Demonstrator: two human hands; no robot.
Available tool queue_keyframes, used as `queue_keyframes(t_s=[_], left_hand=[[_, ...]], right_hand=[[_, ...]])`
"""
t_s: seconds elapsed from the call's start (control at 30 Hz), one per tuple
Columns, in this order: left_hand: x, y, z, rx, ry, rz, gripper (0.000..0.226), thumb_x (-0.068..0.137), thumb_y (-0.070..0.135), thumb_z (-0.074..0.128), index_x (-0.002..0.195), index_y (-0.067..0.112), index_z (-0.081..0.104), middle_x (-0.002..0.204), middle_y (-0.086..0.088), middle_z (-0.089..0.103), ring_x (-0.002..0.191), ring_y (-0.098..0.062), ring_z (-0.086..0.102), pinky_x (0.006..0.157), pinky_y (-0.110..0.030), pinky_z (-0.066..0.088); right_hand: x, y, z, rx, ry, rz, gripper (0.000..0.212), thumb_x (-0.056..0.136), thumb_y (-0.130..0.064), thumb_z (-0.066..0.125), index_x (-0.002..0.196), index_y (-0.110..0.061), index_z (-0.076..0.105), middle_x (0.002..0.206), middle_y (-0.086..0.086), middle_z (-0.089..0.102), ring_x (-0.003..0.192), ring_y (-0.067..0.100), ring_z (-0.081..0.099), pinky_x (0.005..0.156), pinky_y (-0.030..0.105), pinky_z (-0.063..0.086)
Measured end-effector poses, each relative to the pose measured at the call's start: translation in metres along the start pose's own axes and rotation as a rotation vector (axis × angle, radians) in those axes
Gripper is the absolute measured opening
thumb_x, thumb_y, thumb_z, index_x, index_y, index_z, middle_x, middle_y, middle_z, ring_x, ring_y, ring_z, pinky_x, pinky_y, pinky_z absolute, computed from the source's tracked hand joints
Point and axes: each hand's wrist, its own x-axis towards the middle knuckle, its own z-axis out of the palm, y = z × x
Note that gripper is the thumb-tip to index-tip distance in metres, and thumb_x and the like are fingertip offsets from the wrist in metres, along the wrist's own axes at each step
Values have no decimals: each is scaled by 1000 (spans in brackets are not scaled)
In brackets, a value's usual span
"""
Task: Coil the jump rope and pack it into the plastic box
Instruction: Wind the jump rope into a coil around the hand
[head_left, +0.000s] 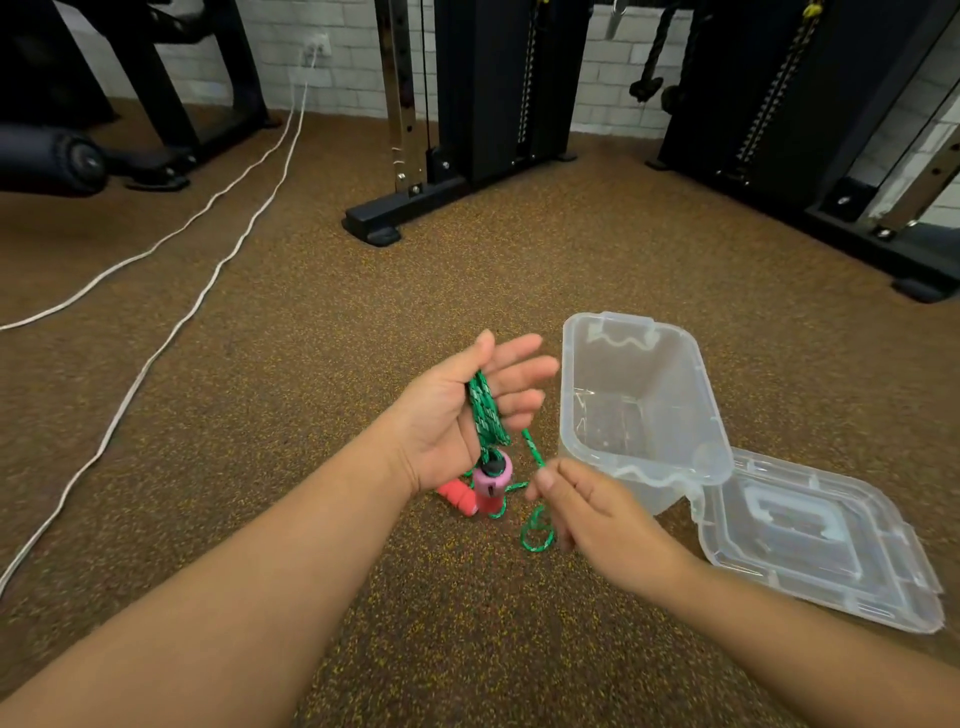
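The left hand (457, 415), palm up at centre frame with fingers spread and nearly straight, carries several turns of the green jump rope (485, 413) draped across its palm; nothing clamps them. The right hand (587, 512), lower centre, pinches the free strand between thumb and forefinger.

Because the left fingers are not closed, a tug from the right hand could slide the coils off the palm and undo the winding. The loose loop hanging under the right hand may also knot. The dangling pink handle (492, 480) could swing and drag turns loose.

Count: one rope; two handles, pink and red (457, 496); one clear plastic box (636, 410), open, centre right; one lid (810, 540) flat at lower right; two white cables (208, 244) on the floor at left.
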Motion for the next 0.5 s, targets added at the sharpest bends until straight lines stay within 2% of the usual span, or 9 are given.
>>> queue_keyframes(t_s=[0.07, 0.13, 0.27, 0.33, 0.43, 0.5], left_hand=[[3, -1, 1, -26, 61, 32, 43, 99, 37, 34, 124, 10, 57, 91, -5, 76, 65, -10, 71, 59, -20, 57], [5, -1, 1, -34, 96, 48, 47, 99, 38, 34, 134, 10, 48, 101, -8, 74, 76, -14, 73, 69, -24, 57], [8, -3, 4, 68, 123, 16, 54, 100, 40, 30, 145, 11, 31, 110, -11, 70, 90, -20, 71, 83, -30, 54], [9, -5, 6, 125, 130, -4, 57, 100, 41, 28, 149, 12, 23, 116, -11, 68, 92, -20, 70, 85, -30, 52], [9, -9, 10, 262, 114, -17, 59, 101, 41, 24, 150, 12, 16, 121, -16, 65, 89, -21, 70, 83, -29, 52], [7, -11, 12, 398, 98, -67, 60, 100, 45, 22, 149, 11, 18, 118, -20, 66, 89, -26, 69, 82, -33, 53]], right_hand=[[-9, -6, 2, -71, -49, -4, 24, 99, -32, 40, 87, -24, 60, 57, -3, 51, 58, 12, 55, 63, 36, 48], [-17, -11, 3, -132, -92, 4, 22, 97, -35, 41, 87, -29, 60, 55, -6, 52, 60, 6, 59, 66, 34, 50], [-26, -26, 2, -173, -155, -86, 18, 96, -36, 47, 89, -23, 58, 56, -14, 49, 56, 2, 46, 58, 30, 41], [-28, -34, -1, -228, -172, -156, 16, 96, -35, 48, 89, -23, 57, 62, -16, 49, 59, 0, 43, 60, 25, 38], [-30, -48, -6, -293, -173, -207, 17, 96, -33, 49, 88, -22, 59, 62, -20, 53, 59, 0, 48, 56, 16, 35], [-29, -55, -10, -297, -160, -234, 23, 95, -37, 49, 87, -19, 61, 67, -18, 58, 65, 0, 54, 62, 22, 44]])
